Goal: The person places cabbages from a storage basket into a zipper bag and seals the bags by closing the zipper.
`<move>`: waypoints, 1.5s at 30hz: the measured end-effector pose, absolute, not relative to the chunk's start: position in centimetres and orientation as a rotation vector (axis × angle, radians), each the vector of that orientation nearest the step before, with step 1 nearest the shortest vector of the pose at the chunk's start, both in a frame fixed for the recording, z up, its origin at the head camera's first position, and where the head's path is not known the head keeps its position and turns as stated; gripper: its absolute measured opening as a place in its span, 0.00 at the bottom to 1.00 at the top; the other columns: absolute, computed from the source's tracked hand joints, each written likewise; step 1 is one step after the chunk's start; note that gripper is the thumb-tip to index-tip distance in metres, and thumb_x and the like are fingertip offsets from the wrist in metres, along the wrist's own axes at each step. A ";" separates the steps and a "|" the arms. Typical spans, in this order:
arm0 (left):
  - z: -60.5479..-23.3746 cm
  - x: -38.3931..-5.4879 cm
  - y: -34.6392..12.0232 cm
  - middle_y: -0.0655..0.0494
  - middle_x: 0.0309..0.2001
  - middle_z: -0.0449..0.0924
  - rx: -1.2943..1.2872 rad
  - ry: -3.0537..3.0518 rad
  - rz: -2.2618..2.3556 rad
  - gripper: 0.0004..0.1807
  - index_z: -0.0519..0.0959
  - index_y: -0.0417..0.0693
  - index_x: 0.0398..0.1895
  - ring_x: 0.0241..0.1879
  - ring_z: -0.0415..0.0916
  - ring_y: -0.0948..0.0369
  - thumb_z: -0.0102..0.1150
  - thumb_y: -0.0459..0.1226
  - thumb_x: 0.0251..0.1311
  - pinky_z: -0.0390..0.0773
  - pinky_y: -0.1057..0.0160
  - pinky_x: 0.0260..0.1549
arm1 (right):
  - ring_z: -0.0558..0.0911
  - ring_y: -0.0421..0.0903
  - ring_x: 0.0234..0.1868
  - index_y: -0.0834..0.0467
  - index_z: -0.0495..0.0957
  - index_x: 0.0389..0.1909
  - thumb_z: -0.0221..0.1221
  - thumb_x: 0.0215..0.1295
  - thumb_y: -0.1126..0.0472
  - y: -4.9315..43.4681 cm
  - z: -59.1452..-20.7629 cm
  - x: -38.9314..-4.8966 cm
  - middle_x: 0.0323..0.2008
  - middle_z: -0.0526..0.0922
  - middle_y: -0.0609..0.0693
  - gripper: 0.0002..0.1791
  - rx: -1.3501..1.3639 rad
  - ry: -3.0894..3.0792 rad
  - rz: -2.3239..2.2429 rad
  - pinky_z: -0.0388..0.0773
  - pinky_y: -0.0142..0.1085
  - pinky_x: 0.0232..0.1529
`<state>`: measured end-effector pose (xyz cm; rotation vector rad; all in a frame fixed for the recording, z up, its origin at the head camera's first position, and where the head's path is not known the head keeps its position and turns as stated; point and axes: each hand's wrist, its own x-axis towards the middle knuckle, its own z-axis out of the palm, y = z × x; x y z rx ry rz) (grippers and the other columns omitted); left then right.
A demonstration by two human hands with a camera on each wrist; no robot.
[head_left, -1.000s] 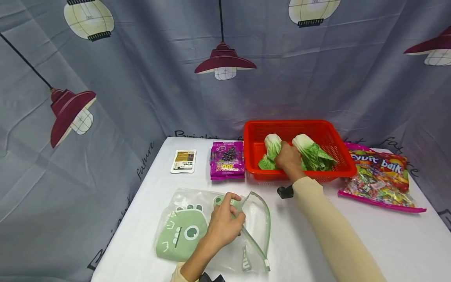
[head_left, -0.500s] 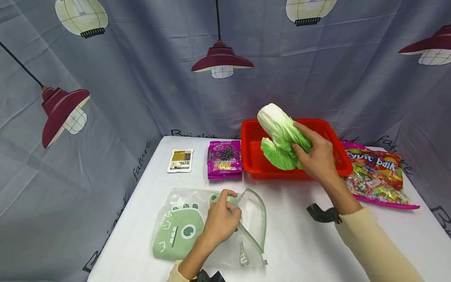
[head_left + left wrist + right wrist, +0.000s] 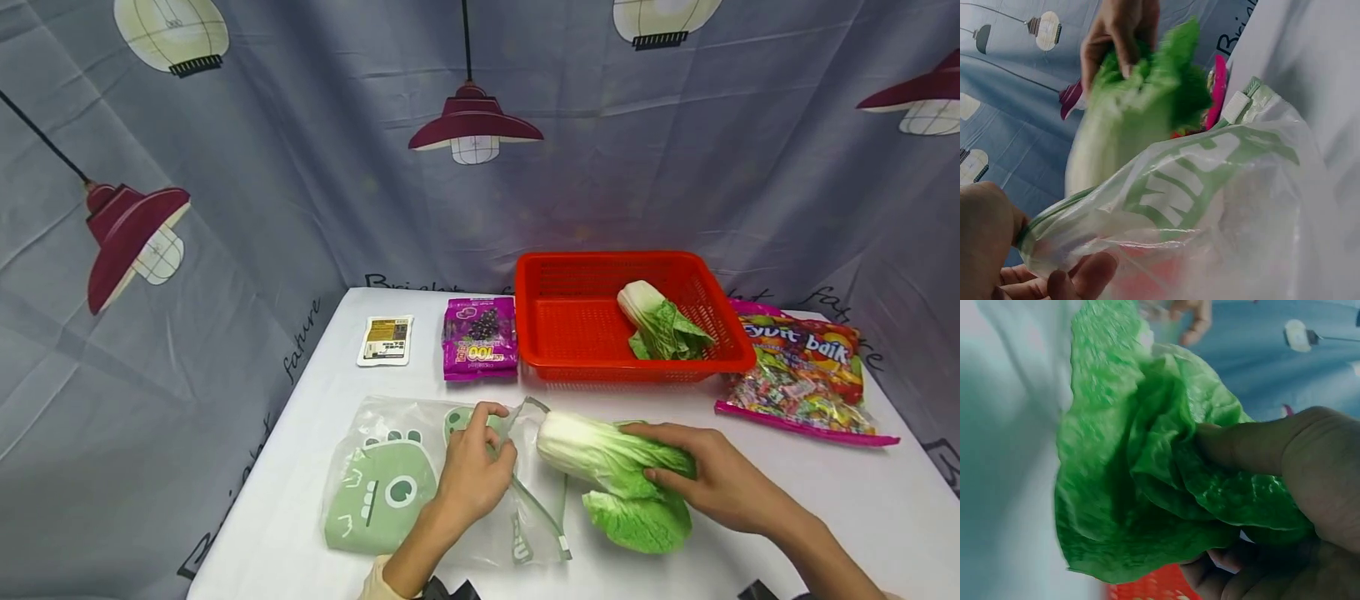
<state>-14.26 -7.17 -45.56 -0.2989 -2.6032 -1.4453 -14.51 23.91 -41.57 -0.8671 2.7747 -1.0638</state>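
A napa cabbage (image 3: 600, 454) with a white base and green leaves is gripped at its leafy end by my right hand (image 3: 701, 471). Its white base points left, at the mouth of a clear zip bag (image 3: 536, 533) printed with green cartoon monsters. My left hand (image 3: 476, 467) pinches the bag's upper edge between thumb and fingers. In the left wrist view, the bag's slider (image 3: 1235, 107) sits at one end of the green zip strip, and the cabbage (image 3: 1116, 131) is partly behind the bag film. In the right wrist view, my thumb presses into the leaves (image 3: 1154, 456).
Behind stands a red plastic basket (image 3: 577, 364) with another cabbage (image 3: 663, 325) inside. Right of it lies a candy bag (image 3: 810, 379). A purple grape snack pack (image 3: 480, 339) and a small white packet (image 3: 386, 341) lie back left on the white table (image 3: 292, 467).
My right hand has lifted one cabbage out of the basket and carried it forward and down to the zip bag's mouth. My left hand stays on the bag.
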 end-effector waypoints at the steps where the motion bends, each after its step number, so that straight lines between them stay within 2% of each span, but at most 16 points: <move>1: -45.5 -14.2 -7.1 0.67 0.16 0.71 -0.315 -2.590 -1.449 0.19 0.72 0.48 0.52 0.08 0.56 0.74 0.55 0.31 0.56 0.67 0.68 0.17 | 0.78 0.39 0.55 0.42 0.75 0.63 0.69 0.58 0.59 23.6 -42.0 -14.4 0.55 0.79 0.37 0.30 -0.874 2.740 -1.052 0.76 0.35 0.52; 4: -45.5 -14.1 -6.6 0.67 0.16 0.70 -0.381 -2.547 -1.469 0.19 0.73 0.48 0.52 0.08 0.54 0.76 0.54 0.29 0.55 0.64 0.70 0.12 | 0.78 0.40 0.55 0.42 0.75 0.63 0.68 0.60 0.57 22.4 -42.9 -14.5 0.55 0.79 0.36 0.29 -0.899 2.671 -1.029 0.77 0.41 0.52; 9: -45.6 -13.6 -5.8 0.68 0.17 0.68 -0.509 -2.475 -1.484 0.20 0.73 0.48 0.51 0.08 0.52 0.77 0.52 0.27 0.53 0.59 0.72 0.08 | 0.78 0.40 0.54 0.44 0.75 0.63 0.69 0.59 0.60 20.0 -43.5 -14.9 0.55 0.79 0.36 0.30 -0.905 2.622 -1.052 0.77 0.43 0.52; 16: -45.9 -13.2 -4.8 0.69 0.18 0.67 -0.639 -2.381 -1.529 0.24 0.72 0.50 0.52 0.09 0.52 0.78 0.48 0.25 0.51 0.57 0.74 0.06 | 0.79 0.38 0.48 0.48 0.77 0.62 0.69 0.58 0.63 17.5 -43.9 -15.3 0.52 0.80 0.38 0.29 -0.971 2.593 -1.106 0.78 0.41 0.48; 19: -46.0 -13.0 -4.5 0.69 0.18 0.67 -0.664 -2.336 -1.524 0.24 0.73 0.48 0.51 0.10 0.53 0.79 0.47 0.24 0.50 0.57 0.74 0.07 | 0.79 0.38 0.48 0.49 0.77 0.61 0.69 0.57 0.64 16.6 -44.3 -15.4 0.52 0.80 0.38 0.29 -0.995 2.587 -1.156 0.78 0.41 0.49; 25: -46.1 -12.9 -4.1 0.67 0.18 0.71 -0.742 -2.235 -1.580 0.22 0.73 0.46 0.50 0.10 0.58 0.80 0.46 0.23 0.50 0.58 0.76 0.06 | 0.80 0.41 0.51 0.55 0.79 0.57 0.71 0.56 0.57 15.3 -46.1 -15.4 0.52 0.81 0.41 0.26 -1.023 2.654 -1.113 0.77 0.46 0.51; 29: -45.9 -13.0 -4.3 0.64 0.18 0.74 -0.717 -2.228 -1.609 0.22 0.73 0.45 0.51 0.11 0.64 0.79 0.46 0.22 0.52 0.60 0.75 0.06 | 0.78 0.42 0.53 0.52 0.78 0.58 0.70 0.58 0.51 15.9 -47.2 -15.3 0.53 0.80 0.41 0.27 -0.989 2.678 -1.081 0.76 0.47 0.52; 33: -45.6 -13.1 -4.9 0.60 0.17 0.76 -0.673 -2.208 -1.636 0.22 0.73 0.43 0.50 0.11 0.64 0.77 0.46 0.21 0.51 0.59 0.74 0.06 | 0.81 0.45 0.49 0.54 0.80 0.56 0.65 0.64 0.54 17.5 -47.3 -15.8 0.51 0.83 0.46 0.20 -0.849 2.722 -1.316 0.80 0.44 0.46; 37: -45.2 -13.3 -5.3 0.56 0.16 0.76 -0.680 -2.160 -1.633 0.23 0.73 0.43 0.51 0.10 0.61 0.77 0.45 0.20 0.50 0.57 0.75 0.05 | 0.85 0.49 0.37 0.60 0.82 0.48 0.62 0.66 0.61 18.7 -47.5 -17.3 0.40 0.86 0.52 0.12 -0.570 2.665 -1.559 0.81 0.37 0.34; 41: -44.9 -13.2 -5.3 0.57 0.16 0.76 -0.705 -2.130 -1.598 0.24 0.73 0.44 0.50 0.10 0.59 0.78 0.44 0.19 0.50 0.56 0.75 0.05 | 0.81 0.49 0.32 0.68 0.77 0.54 0.59 0.65 0.68 19.4 -48.7 -18.5 0.38 0.84 0.56 0.17 -0.480 2.323 -1.552 0.78 0.36 0.28; 45: -44.3 -12.8 -5.4 0.59 0.16 0.75 -0.704 -2.114 -1.566 0.23 0.73 0.44 0.49 0.11 0.59 0.78 0.44 0.19 0.49 0.56 0.76 0.06 | 0.77 0.44 0.30 0.68 0.76 0.56 0.58 0.65 0.68 19.0 -49.5 -19.0 0.37 0.83 0.55 0.18 -0.555 2.065 -1.490 0.75 0.34 0.26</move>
